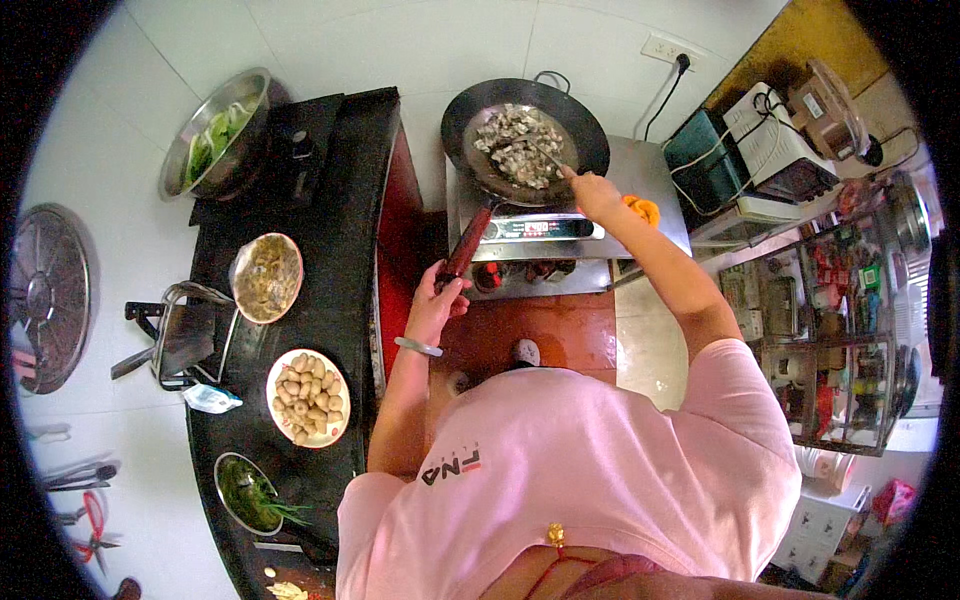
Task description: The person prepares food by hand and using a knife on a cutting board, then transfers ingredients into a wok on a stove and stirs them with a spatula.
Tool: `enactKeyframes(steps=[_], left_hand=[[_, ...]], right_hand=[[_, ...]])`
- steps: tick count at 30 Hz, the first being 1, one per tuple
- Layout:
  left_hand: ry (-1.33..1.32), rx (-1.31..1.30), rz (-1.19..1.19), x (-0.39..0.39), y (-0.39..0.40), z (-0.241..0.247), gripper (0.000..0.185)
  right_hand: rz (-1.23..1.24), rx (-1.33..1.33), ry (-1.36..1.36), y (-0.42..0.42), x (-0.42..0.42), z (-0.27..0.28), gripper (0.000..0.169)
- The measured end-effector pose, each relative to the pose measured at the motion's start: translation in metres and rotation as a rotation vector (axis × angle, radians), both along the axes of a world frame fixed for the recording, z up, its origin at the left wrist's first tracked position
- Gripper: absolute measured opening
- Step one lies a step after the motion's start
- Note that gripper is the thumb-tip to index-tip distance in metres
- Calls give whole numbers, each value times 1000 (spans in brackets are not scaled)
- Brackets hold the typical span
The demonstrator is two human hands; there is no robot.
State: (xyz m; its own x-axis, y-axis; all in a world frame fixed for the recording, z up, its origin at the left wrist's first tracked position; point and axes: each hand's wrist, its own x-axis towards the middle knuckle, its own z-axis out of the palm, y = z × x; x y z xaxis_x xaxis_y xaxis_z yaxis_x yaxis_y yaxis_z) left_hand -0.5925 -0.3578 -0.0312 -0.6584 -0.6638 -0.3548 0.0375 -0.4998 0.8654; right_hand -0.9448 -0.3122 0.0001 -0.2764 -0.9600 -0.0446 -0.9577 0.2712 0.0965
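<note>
A black wok [585, 135] sits on an induction cooker [555, 228] with a lit display. Pale and dark chopped food [517, 142] lies in a shallow liquid in it. My left hand [436, 300] is at the end of the wok's dark red handle [469, 244], fingers around it. In my right hand [596, 196] is the handle of a metal spatula or ladle [551, 157], whose head is partly hidden among the food. An orange cloth [643, 211] lies just beyond my right wrist on the steel stand [645, 169].
Left, a black counter [330, 247] holds a steel basin of greens [217, 142], a covered bowl [267, 277], a plate of small round brown food [307, 397], a herb bowl [251, 495] and a knife rack [191, 337]. Rightward are a toaster oven [780, 142] and a crowded shelf [817, 337].
</note>
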Motion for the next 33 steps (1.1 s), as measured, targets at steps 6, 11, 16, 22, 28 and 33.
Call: enactKeyframes(steps=[6, 11, 16, 22, 28, 33], left_hand=[[33, 4, 22, 8, -2, -1, 52], [11, -1, 2, 4, -1, 7, 52], [7, -16, 2, 9, -5, -1, 51], [-17, -30, -26, 9, -6, 7, 47], [10, -8, -40, 8, -8, 5, 48], [-18, -3, -41, 14, -10, 3, 48]], right_hand=[[-13, -64, -107, 0, 27, 19, 60], [25, 2, -138, 9, 6, 7, 64], [-39, 82, -110, 38, 53, 42, 63], [-88, 58, -170, 33, 27, 43, 66], [-91, 112, -239, 38, 40, 47, 63], [-68, 39, -242, 34, 28, 63, 55]])
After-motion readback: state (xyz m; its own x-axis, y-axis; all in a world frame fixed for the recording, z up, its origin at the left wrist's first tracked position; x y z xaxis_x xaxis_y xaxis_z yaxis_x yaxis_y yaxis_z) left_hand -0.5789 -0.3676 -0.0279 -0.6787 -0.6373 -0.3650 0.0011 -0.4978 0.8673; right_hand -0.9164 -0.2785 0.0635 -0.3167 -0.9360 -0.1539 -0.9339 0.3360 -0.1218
